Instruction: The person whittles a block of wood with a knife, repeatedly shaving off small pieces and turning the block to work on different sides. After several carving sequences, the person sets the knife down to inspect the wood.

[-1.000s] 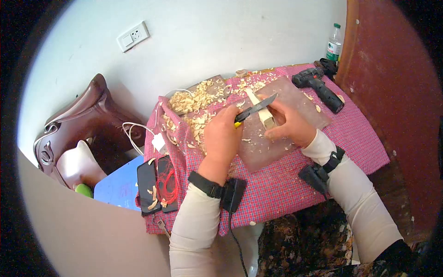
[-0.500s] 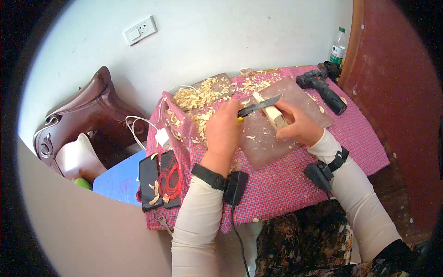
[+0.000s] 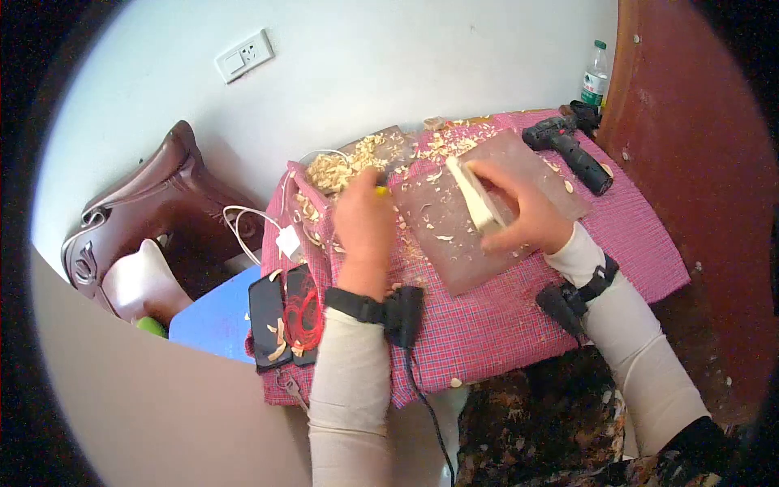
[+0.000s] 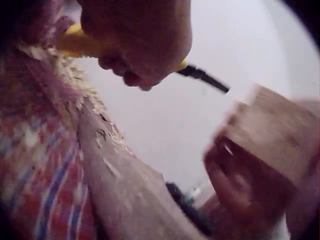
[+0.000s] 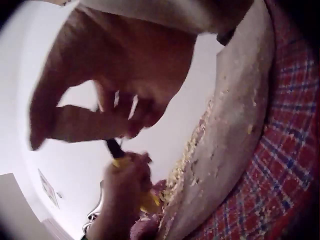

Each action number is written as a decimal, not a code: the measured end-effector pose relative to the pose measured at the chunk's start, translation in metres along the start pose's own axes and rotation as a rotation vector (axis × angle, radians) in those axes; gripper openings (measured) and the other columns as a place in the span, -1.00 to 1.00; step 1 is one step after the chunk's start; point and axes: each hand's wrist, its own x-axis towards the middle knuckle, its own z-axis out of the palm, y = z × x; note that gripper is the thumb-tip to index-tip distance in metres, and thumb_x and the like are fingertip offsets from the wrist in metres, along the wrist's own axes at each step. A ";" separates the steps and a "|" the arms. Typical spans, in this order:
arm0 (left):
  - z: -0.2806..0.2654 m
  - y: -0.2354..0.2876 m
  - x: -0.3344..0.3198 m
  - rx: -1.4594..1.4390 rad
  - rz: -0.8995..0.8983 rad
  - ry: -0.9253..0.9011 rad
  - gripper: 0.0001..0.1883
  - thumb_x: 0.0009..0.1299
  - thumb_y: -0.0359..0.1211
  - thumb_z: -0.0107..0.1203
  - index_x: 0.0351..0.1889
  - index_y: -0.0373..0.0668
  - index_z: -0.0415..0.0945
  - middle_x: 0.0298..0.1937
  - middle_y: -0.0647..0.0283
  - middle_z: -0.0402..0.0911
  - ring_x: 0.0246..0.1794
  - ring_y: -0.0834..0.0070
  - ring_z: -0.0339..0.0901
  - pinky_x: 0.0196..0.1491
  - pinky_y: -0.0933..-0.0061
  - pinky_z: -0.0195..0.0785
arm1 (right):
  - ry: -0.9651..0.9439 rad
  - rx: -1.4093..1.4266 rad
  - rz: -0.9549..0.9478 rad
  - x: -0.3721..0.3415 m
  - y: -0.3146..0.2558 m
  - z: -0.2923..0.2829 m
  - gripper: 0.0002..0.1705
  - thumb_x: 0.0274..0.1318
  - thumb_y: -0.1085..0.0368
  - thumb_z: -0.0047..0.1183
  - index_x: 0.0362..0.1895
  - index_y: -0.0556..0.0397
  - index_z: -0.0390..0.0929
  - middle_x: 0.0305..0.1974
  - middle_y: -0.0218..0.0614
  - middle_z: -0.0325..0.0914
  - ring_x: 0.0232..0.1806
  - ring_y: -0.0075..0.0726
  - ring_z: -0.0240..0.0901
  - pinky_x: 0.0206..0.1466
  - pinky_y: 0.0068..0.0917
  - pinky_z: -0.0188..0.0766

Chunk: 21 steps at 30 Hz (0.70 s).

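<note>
My left hand [image 3: 363,227] grips a utility knife by its yellow handle [image 4: 80,42]. The dark blade [image 4: 207,79] points towards the wood in the left wrist view, with a gap between them. In the head view most of the knife is hidden by the blurred hand. My right hand [image 3: 531,213] holds a pale, partly carved wooden block [image 3: 473,197] between thumb and fingers, tilted above a brownish board [image 3: 454,272]. The block's squared end faces me, and its far end is narrower.
Wood shavings [image 3: 333,172] heap at the back left of the checked cloth [image 3: 503,325]. A cordless drill [image 3: 572,154] lies at the right, near a plastic bottle [image 3: 595,75]. Two phones [image 3: 268,312] with red cord [image 3: 302,321] sit at the left, below a white plug [image 3: 287,242].
My left hand has drawn the knife off the block and moved left, away from it. The right hand has turned the block slightly and still holds it over the board.
</note>
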 end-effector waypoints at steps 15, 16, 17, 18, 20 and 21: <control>0.016 0.013 -0.019 -0.028 0.454 0.023 -0.85 0.04 -0.44 0.06 -0.40 -0.06 0.43 -0.47 0.19 0.48 -0.42 0.19 0.48 -0.41 0.22 0.33 | 0.212 -0.312 0.040 0.006 0.001 -0.002 -0.04 -0.53 0.06 0.35 0.07 0.19 0.25 0.06 -0.09 0.25 0.12 -0.14 0.19 0.19 -0.34 0.09; 0.018 0.009 -0.016 -0.027 0.453 0.024 -0.85 0.04 -0.44 0.06 -0.40 -0.06 0.43 -0.47 0.19 0.48 -0.42 0.19 0.48 -0.41 0.22 0.33 | 0.211 -0.311 0.040 0.006 -0.002 -0.004 -0.04 -0.53 0.06 0.35 0.07 0.19 0.25 0.06 -0.09 0.25 0.12 -0.14 0.19 0.19 -0.34 0.09; 0.022 0.003 -0.010 0.072 0.272 -0.030 -0.85 0.04 -0.45 0.04 -0.39 -0.06 0.44 -0.44 0.18 0.50 -0.41 0.18 0.48 -0.40 0.22 0.33 | 0.133 -0.300 -0.051 0.004 -0.005 -0.007 -0.04 -0.55 0.06 0.36 0.06 0.20 0.26 0.05 -0.09 0.25 0.11 -0.15 0.19 0.18 -0.34 0.09; 0.021 0.000 -0.006 0.169 0.090 -0.084 -0.85 0.05 -0.46 0.03 -0.39 -0.07 0.44 -0.42 0.17 0.51 -0.40 0.18 0.49 -0.40 0.22 0.33 | 0.055 -0.287 -0.140 0.004 -0.011 -0.009 -0.03 -0.56 0.06 0.36 0.06 0.20 0.26 0.05 -0.10 0.25 0.11 -0.15 0.19 0.18 -0.35 0.09; 0.012 -0.008 -0.002 0.170 0.071 -0.024 -0.84 0.04 -0.46 0.02 -0.39 -0.07 0.44 -0.41 0.17 0.51 -0.39 0.18 0.49 -0.40 0.22 0.33 | -0.028 -0.298 -0.097 0.007 -0.026 -0.001 -0.02 -0.57 0.05 0.36 0.06 0.20 0.25 0.03 -0.10 0.26 0.10 -0.15 0.19 0.18 -0.34 0.10; 0.008 -0.009 0.000 0.184 0.082 0.017 -0.84 0.04 -0.47 0.01 -0.39 -0.08 0.45 -0.40 0.17 0.52 -0.39 0.18 0.49 -0.40 0.22 0.33 | -0.075 -0.298 -0.043 0.006 -0.029 0.004 -0.01 -0.58 0.05 0.36 0.06 0.20 0.25 0.02 -0.10 0.27 0.10 -0.14 0.19 0.17 -0.34 0.10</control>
